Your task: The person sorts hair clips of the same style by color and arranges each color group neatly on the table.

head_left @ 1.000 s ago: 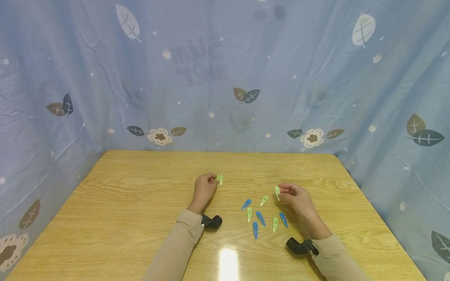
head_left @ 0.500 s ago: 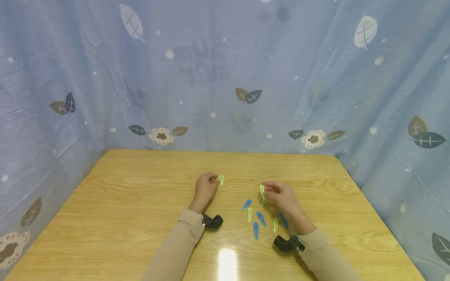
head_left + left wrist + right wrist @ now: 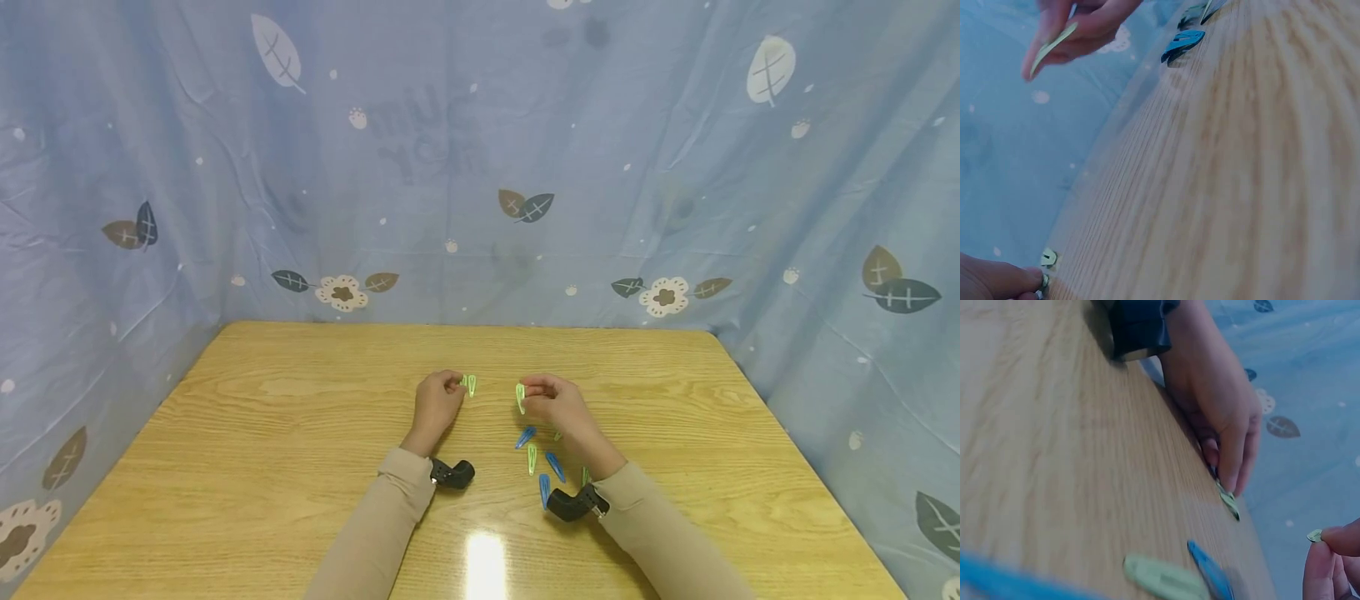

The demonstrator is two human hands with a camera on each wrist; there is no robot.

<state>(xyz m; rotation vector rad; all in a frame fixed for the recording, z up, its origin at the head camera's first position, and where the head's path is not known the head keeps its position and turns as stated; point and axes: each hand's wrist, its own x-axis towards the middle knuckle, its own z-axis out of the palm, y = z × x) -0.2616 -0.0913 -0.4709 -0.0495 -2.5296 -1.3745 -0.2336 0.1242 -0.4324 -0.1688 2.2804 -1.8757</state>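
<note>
Glare whitens the wooden table at six o'clock, between the left sleeve, entering from seven, and the right sleeve, from five. Both are beige, and each wrist bears a black camera: left camera, right camera.

Next come loose hair clips, best read round the slanted blue clip as hub. At seven o'clock lies a second blue clip, partly covered by the right camera; at half past three, a mostly hidden green clip; at ten, a fully visible green clip; at half past ten, farther out, a third blue clip; at twelve, a sliver of green clip half hidden by the right hand.

That hand pinches the raised green clip between thumb and fingertips, clear of the table at eleven o'clock, narrow end toward six.

At nine o'clock from it, the left hand stays low, thumb and finger pinching the inner green clip at table level; the outer green clip lies just beside, at three. Beyond, at twelve, hangs a blue leaf-and-flower curtain.
</note>
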